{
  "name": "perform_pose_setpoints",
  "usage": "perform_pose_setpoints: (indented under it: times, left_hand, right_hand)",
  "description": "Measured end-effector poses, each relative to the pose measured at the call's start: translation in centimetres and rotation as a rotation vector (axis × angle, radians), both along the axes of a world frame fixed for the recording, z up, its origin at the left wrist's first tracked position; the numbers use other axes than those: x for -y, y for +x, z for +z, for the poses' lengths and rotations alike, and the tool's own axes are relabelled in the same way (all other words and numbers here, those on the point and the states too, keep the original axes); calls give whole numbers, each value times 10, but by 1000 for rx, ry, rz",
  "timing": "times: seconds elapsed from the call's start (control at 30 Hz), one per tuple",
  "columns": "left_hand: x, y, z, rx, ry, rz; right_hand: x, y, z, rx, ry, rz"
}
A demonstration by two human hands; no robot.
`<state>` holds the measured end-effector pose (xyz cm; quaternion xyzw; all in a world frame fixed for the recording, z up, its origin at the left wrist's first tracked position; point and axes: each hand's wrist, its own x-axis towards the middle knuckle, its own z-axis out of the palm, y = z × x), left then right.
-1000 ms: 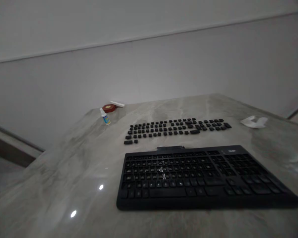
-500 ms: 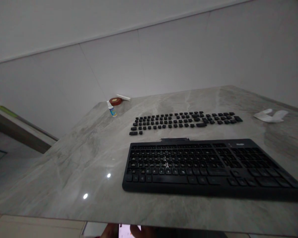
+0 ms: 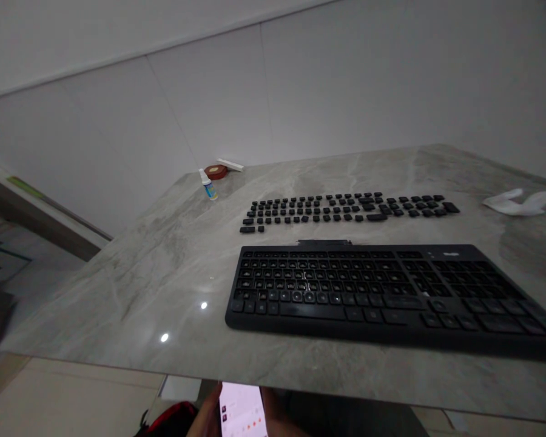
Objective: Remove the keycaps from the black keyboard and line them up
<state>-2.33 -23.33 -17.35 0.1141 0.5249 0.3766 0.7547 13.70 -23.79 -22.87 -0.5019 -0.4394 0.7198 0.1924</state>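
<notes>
Below the table's near edge, a lit phone shows at the bottom of the view. My left hand lies against its left side and my right hand against its right side; both seem to grip it, though only parts of them show. On the marble table above them lies a black keyboard with most keys off. Rows of loose black keycaps lie behind it.
A small white and blue bottle, a red round tin and a white stick sit at the table's far left corner. Crumpled white tissue lies at the right. A red item is below the table.
The view has tilted down, so the table's near edge has come into sight. The phone and both hands have risen into view beneath it. Nothing on the table has moved.
</notes>
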Motion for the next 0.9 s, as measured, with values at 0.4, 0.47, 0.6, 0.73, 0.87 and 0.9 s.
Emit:
perform_pose_setpoints:
  times: [0.4,0.47,0.6,0.73,0.87,0.9]
  left_hand:
    - [6,-5,-28,175,72,-21]
    - [5,-6,-29,177,85,-35]
    - [2,-5,-27,174,63,-45]
    - [4,-3,-25,162,66,-8]
    - [7,-6,-25,199,60,-14]
    - [8,-6,-26,219,69,-16]
  right_hand:
    - [2,19,6,-42,-11,69]
    - [4,19,9,-44,-22,68]
    - [5,15,15,-2,-41,-13]
    - [5,11,16,-9,-24,-54]
    - [5,11,9,-42,7,-113]
    - [5,11,7,-57,0,-126]
